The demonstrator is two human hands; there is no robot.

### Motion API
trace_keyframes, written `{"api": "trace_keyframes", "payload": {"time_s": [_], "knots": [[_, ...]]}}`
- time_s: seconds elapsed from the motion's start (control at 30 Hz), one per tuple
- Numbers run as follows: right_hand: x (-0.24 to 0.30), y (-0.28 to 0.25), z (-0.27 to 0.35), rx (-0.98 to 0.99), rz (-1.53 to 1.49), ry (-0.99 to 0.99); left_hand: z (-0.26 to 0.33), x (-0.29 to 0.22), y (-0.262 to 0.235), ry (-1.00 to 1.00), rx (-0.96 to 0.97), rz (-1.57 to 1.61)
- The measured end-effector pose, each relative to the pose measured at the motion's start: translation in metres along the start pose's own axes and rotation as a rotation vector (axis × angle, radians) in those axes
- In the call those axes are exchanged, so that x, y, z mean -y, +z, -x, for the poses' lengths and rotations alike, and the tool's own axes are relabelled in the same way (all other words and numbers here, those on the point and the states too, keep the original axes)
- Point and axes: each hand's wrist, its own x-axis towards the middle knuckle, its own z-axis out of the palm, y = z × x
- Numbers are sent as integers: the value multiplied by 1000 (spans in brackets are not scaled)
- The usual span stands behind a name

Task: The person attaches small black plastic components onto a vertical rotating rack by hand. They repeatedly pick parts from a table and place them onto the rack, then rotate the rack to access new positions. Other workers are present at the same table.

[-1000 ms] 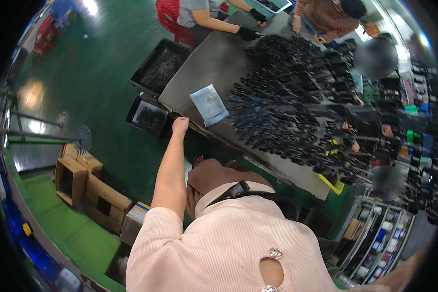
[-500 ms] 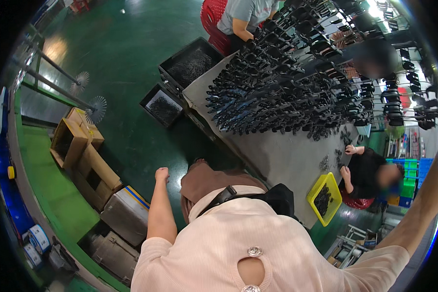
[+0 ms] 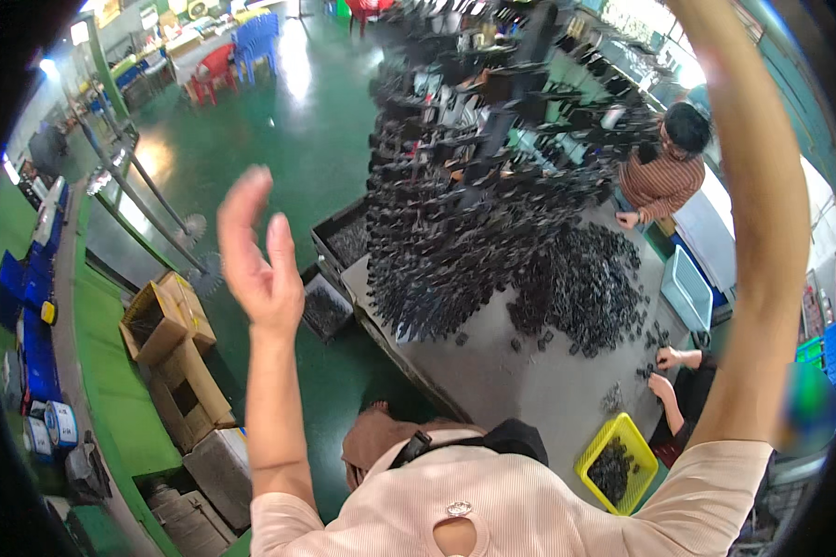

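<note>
Black parts lie heaped in a dense pile on the grey work table, well apart from both raised arms; the left hand is lifted above the green floor, fingers spread and empty, nearest the dark bins at the table's edge; the right arm sweeps up the right side, its hand out of view; a yellow basket sits at the table's near corner; cardboard boxes stand to the left; another person works at the far side.
</note>
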Motion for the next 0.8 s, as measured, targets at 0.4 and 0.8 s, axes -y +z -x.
{"api": "trace_keyframes", "payload": {"time_s": [0.4,0.8], "knots": [[-12,-43,-22,336,-180,34,-179,-190,149,880,1072,-370],[-5,-91,40,-154,541,-500,-187,-186,188,635,1330,-256]]}}
